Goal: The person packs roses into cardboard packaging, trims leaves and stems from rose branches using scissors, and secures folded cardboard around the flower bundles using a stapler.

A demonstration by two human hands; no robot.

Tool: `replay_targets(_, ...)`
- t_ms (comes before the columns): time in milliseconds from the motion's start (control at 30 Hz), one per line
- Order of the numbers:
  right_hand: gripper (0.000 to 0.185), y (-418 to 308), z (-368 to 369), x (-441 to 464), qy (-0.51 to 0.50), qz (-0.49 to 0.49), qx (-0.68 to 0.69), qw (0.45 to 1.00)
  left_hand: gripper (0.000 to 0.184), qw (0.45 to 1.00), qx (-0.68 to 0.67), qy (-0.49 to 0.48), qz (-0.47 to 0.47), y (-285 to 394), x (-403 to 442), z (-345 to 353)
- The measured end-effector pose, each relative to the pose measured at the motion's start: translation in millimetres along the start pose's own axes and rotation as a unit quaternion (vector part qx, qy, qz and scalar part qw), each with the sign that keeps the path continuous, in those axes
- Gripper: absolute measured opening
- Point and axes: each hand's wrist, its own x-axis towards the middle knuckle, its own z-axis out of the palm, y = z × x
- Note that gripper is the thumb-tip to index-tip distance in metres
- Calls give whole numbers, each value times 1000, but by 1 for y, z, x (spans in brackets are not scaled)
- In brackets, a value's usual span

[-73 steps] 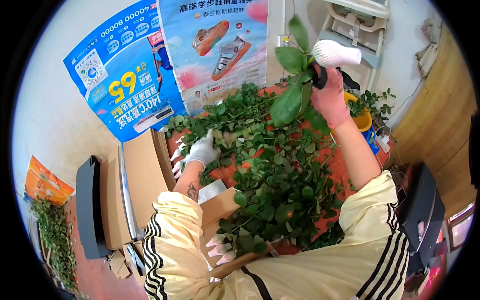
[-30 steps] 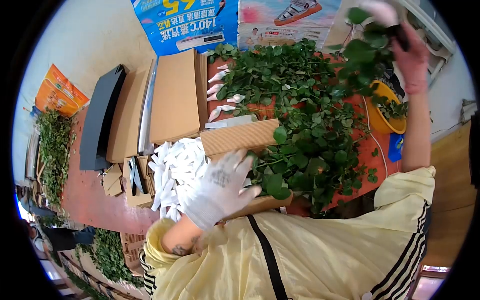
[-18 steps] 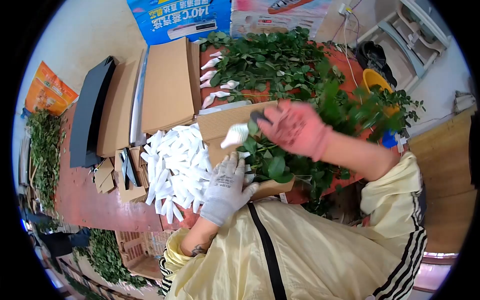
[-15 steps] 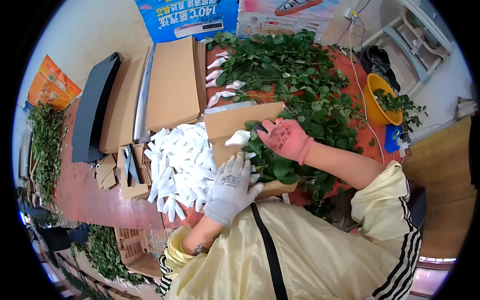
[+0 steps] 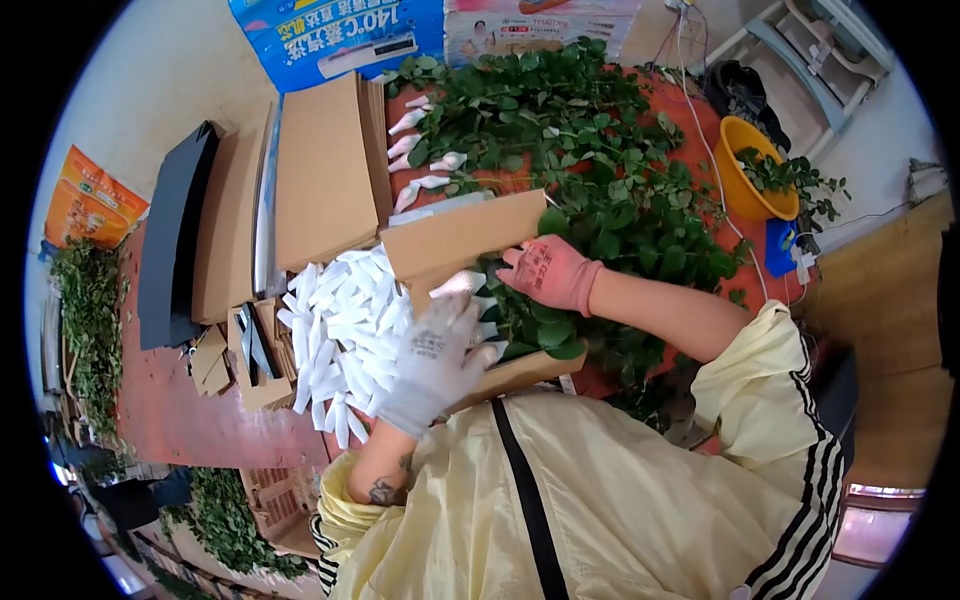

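Note:
In a white glove, my left hand (image 5: 435, 360) lies over the near-left part of an open cardboard box (image 5: 465, 235), fingers apart and slightly blurred, beside a netted flower head (image 5: 458, 285). My right hand (image 5: 548, 275), in a pink glove, is closed at the box's right side, among the leaves just behind that flower head; what its fingers hold is hidden. Leafy stems (image 5: 620, 240) run from the box to the right. A pile of white net sleeves (image 5: 345, 330) lies left of my left hand.
Flat cardboard sheets (image 5: 325, 170) and a black panel (image 5: 180, 240) stand at the left. Netted flowers (image 5: 405, 145) lie behind the box. Scissors (image 5: 256, 345) rest on cardboard pieces. A yellow bucket (image 5: 735, 180) with leaves stands at the right, near a white cable (image 5: 715, 170).
My right hand has come down from the upper right with a netted flower, which now lies in the box. My left hand has moved from the far flowers to the box.

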Motion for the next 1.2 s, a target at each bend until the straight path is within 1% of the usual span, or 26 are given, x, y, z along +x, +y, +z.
replay_targets(67,23,3,-12,-1,-15,-52,-23,998,49,994,-70,78,39,-8,10,-7)
replay_targets(100,23,3,-11,0,-14,-53,-27,998,42,992,-50,95,72,-9,17,-11)
replay_targets(133,23,3,-8,0,-15,-54,-22,998,42,992,-50,91,69,-13,22,-7)
replay_targets(200,22,4,-8,3,-37,-48,-7,998,42,993,47,77,72,-21,26,5)
replay_targets(233,22,1,-8,3,-36,-53,-7,998,41,993,47,74,72,-25,25,6)
replay_targets(400,17,-45,-39,-29,77,-57,68,993,41,997,41,47,47,-26,23,0)
replay_targets(433,20,-50,-51,-27,-49,-47,131,989,42,996,19,58,58,-29,22,0)
replay_targets(467,20,-53,-48,-25,-50,-48,137,988,42,995,-2,68,69,-31,20,1)
replay_targets(500,22,-55,-46,-22,-84,-26,154,984,38,988,18,116,96,-27,17,-8)
replay_targets(533,25,-54,-45,-19,-118,-5,167,979,38,989,18,112,93,-19,9,-21)
replay_targets(567,35,-52,-46,-15,-157,-20,156,975,33,993,-16,104,45,-9,-3,-33)
replay_targets(600,35,-52,-38,-17,-157,-22,158,975,28,994,-51,95,-2,-3,-13,-38)
replay_targets(633,40,-52,-27,-21,-103,-36,148,983,23,997,-46,47,-29,-6,-21,-36)
replay_targets(667,46,-52,-20,-25,-49,-50,138,988,23,998,-46,45,-28,-6,-24,-35)
replay_targets(700,46,-52,-23,-25,-51,-50,139,988,23,995,-47,-30,-80,-5,-26,-34)
replay_targets(733,49,-52,-29,-21,-91,-44,147,984,23,985,-47,-102,-131,-4,-28,-33)
replay_targets(767,53,-52,-33,-17,-129,-39,153,979,23,985,-47,-100,-133,-7,-26,-31)
replay_targets(800,53,-53,-31,-19,-128,-41,152,979,25,978,-65,-134,-142,-12,-22,-28)
replay_targets(833,53,-54,-25,-24,-75,-48,148,985,27,971,-83,-169,-150,-15,-19,-26)
replay_targets(867,54,-55,-20,-27,-23,-54,143,988,27,970,-85,-168,-151,-15,-16,-26)
replay_targets(933,53,-55,-11,-28,-33,-54,159,985,29,961,-100,-187,-177,-10,-8,-27)
replay_targets(967,53,-54,-9,-28,-41,-52,176,982,29,962,-100,-186,-175,-12,-7,-24)
replay_targets(1000,53,-53,-14,-28,-41,-49,177,982,29,970,-82,-175,-146,-16,-9,-19)
replay_targets(1067,51,-51,-25,-25,-89,-47,178,979,29,977,-61,-167,-116,-28,-15,-9)
replay_targets(1133,50,-52,-22,-22,-85,-59,169,980,26,989,-66,-126,-34,-39,-17,-6)
replay_targets(1200,49,-52,-18,-19,-82,-70,159,981,24,990,-72,-121,-33,-38,-20,-8)
